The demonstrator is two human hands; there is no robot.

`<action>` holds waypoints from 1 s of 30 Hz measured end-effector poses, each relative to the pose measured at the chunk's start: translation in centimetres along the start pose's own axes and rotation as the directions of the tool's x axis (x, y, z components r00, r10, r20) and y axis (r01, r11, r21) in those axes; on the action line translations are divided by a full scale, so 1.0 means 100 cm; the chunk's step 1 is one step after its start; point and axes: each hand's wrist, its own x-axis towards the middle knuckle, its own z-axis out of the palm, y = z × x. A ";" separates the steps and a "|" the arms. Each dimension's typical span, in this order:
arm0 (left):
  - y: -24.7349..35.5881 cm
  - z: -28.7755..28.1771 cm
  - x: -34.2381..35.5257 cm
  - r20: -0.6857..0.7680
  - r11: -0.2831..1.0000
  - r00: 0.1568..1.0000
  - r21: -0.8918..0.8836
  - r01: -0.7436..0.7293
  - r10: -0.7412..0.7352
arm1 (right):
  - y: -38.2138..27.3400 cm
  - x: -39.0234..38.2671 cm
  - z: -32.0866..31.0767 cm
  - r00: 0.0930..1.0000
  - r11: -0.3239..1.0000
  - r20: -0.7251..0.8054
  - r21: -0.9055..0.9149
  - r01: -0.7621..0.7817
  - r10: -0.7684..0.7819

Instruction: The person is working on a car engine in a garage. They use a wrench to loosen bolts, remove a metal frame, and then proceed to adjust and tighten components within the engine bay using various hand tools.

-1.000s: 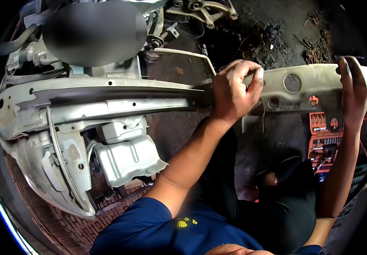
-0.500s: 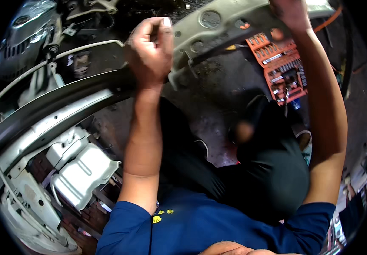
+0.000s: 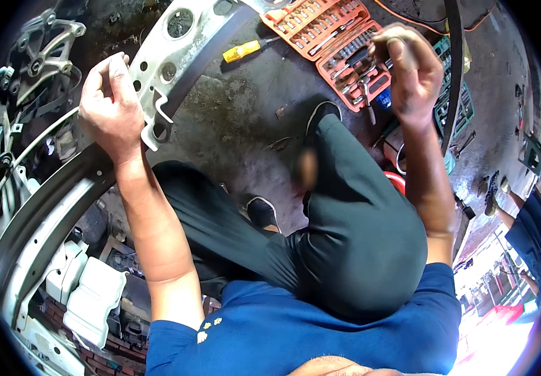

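Observation:
My left hand has curled fingers beside a long pale metal beam with round holes and a bent bracket; what it grips, if anything, is hidden. Further right, my right hand is raised, fingers bent in toward the thumb, away from the beam and in front of an orange socket set case; whatever is between its fingertips is too unclear to name. A yellow-handled screwdriver lies on the floor left of the case.
Metal suspension arms lie at upper left; silver metal parts at lower left. A teal tool case and black strap are at right. Another person is at the far right. My legs are bent below the beam.
The view has turned, bringing the tool cases toward the middle. My right hand has left the beam's far end and now is over the socket set; my left hand stays by the beam.

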 end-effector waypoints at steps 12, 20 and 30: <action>0.000 0.008 0.002 -0.120 0.965 0.993 -0.261 -0.034 0.003 | 0.151 -0.217 -0.031 0.724 0.550 -0.219 -0.521 -0.653 0.653; -0.030 -0.003 0.012 0.014 0.987 0.999 -0.160 0.031 -0.030 | 0.089 -0.280 -0.034 0.725 0.520 -0.266 -0.547 -0.656 0.635; -0.030 -0.007 0.019 0.047 0.994 0.999 -0.107 0.026 -0.021 | 0.010 -0.398 -0.068 0.675 0.453 -0.589 -0.503 -0.737 0.444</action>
